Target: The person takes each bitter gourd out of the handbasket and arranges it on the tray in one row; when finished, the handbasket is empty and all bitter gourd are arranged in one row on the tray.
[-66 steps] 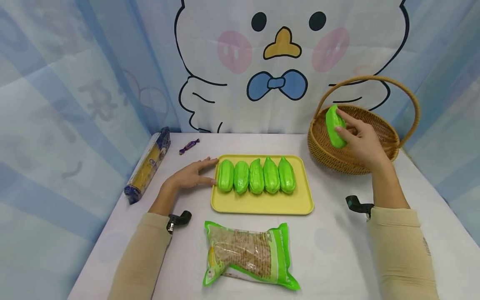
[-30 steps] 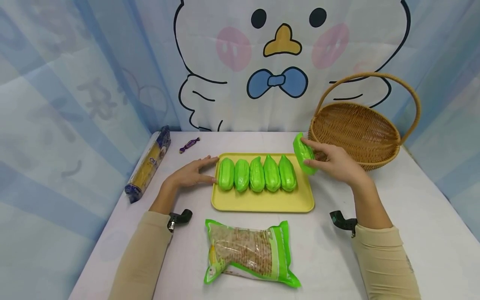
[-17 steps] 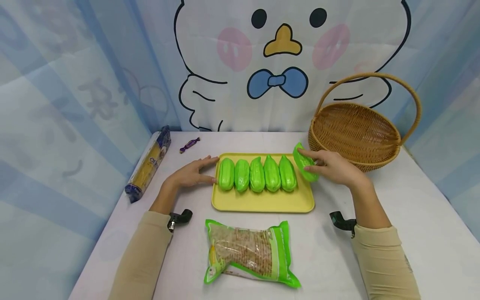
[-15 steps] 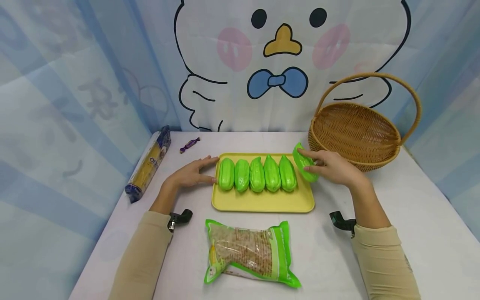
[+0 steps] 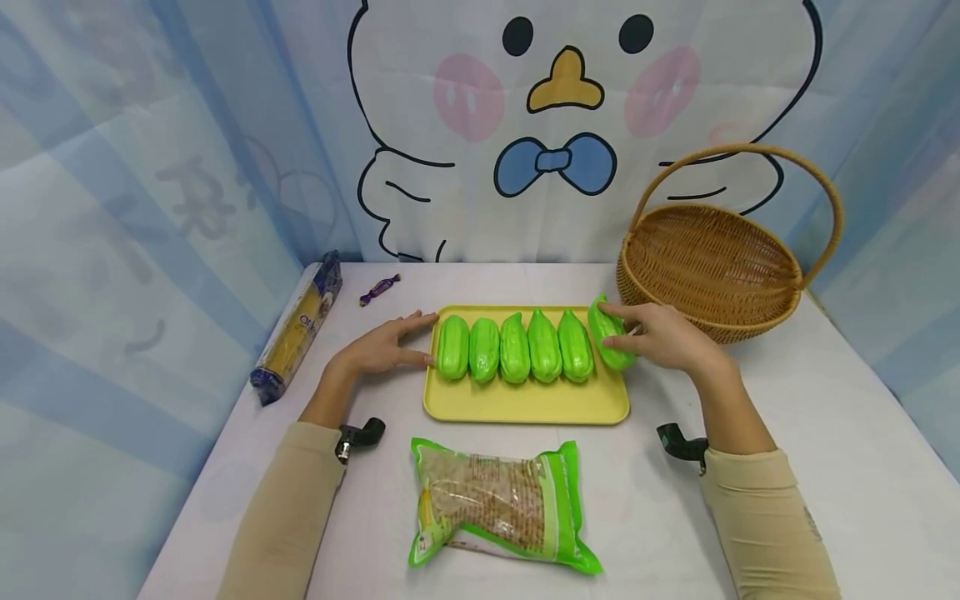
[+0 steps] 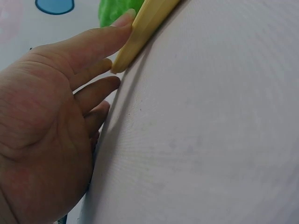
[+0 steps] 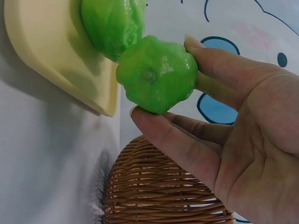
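Note:
My right hand (image 5: 667, 335) pinches a glossy green bitter melon (image 5: 609, 333) between thumb and fingertips, over the right end of the yellow tray (image 5: 525, 406). In the right wrist view the held bitter melon (image 7: 161, 74) shows its rounded, lobed end, close beside another bitter melon (image 7: 114, 25). Several more lie upright in a row on the tray, such as the middle bitter melon (image 5: 514, 350). My left hand (image 5: 378, 346) touches the tray's left edge with extended fingers. Its thumb lies against the tray rim (image 6: 135, 39) in the left wrist view.
The wicker basket (image 5: 708, 267) with a tall handle stands at the back right, behind my right hand. A green-edged plastic bag of brown food (image 5: 498, 507) lies in front of the tray. At left are a pasta packet (image 5: 296, 329) and a purple-wrapped candy (image 5: 380, 289).
My right hand has carried the bitter melon from over the basket leftward and down to the tray's right end, beside the row. My left hand has stayed at the tray's edge.

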Action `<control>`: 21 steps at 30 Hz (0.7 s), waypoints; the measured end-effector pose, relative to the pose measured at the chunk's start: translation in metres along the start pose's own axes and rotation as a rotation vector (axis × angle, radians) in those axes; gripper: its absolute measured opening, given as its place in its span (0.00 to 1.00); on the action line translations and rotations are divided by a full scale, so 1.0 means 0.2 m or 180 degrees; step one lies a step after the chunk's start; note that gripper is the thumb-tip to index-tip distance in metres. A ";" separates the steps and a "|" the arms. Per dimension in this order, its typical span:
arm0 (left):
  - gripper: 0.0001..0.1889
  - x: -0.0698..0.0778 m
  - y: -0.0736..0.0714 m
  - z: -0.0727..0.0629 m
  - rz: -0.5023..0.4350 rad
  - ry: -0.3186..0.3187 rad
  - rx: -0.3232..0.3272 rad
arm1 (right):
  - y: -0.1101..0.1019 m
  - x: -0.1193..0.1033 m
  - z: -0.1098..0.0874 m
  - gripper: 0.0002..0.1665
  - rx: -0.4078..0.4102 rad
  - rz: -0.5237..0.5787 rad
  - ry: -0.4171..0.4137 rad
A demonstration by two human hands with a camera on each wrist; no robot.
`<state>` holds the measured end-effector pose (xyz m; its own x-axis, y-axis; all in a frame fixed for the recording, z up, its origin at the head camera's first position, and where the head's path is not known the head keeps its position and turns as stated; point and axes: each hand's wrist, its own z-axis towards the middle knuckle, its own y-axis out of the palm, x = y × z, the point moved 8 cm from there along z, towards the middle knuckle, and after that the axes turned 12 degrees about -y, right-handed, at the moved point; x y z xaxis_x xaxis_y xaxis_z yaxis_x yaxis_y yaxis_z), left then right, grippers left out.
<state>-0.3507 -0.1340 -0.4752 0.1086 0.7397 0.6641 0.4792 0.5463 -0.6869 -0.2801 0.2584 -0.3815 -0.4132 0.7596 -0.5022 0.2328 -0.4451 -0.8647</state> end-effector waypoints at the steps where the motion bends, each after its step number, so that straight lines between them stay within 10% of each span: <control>1: 0.48 0.00 0.00 0.00 -0.0002 -0.0003 0.0000 | 0.00 0.00 0.00 0.39 -0.0002 0.0012 0.0012; 21: 0.49 -0.01 0.00 0.00 -0.0006 0.0017 0.0007 | 0.08 0.10 0.03 0.42 -0.0195 0.0230 0.0217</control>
<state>-0.3516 -0.1345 -0.4762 0.1124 0.7367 0.6668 0.4775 0.5485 -0.6864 -0.2899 0.2630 -0.4050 -0.3331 0.7579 -0.5609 0.3141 -0.4717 -0.8239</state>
